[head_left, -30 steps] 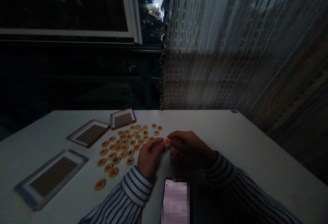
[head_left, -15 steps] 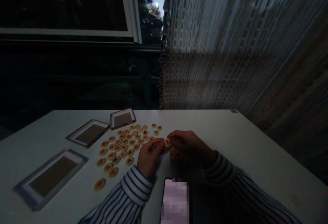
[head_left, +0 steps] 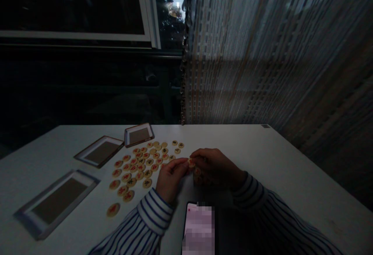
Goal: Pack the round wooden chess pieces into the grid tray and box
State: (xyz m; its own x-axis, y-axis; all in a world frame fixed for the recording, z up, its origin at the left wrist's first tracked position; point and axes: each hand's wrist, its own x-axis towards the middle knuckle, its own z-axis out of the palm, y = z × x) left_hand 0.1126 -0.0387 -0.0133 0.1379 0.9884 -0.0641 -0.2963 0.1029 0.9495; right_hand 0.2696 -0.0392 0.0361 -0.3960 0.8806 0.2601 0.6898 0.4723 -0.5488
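Between the fingertips of both hands is a round wooden Chinese chess piece point(head_left: 191, 162) with a red character. My left hand point(head_left: 171, 177) pinches its left edge with thumb and index finger. My right hand point(head_left: 217, 165) grips the same piece from the right, fingers bent over it. Below my right hand stands a group of stacked chess pieces point(head_left: 199, 178), partly hidden by the hand and in shadow. To the left, many loose chess pieces point(head_left: 141, 167) with red or black characters lie spread on the white table; a few show blank faces.
Three shallow framed trays point(head_left: 58, 200) lie along the left side of the white table point(head_left: 262, 161). A phone point(head_left: 199, 227) with a lit screen rests at the front, between my forearms. A string curtain point(head_left: 233, 53) hangs behind the table, beside a dark window.
The held chess piece has shifted very slightly right and tilted between my fingers. The hands stay nearly in place, and the loose pieces are unmoved.
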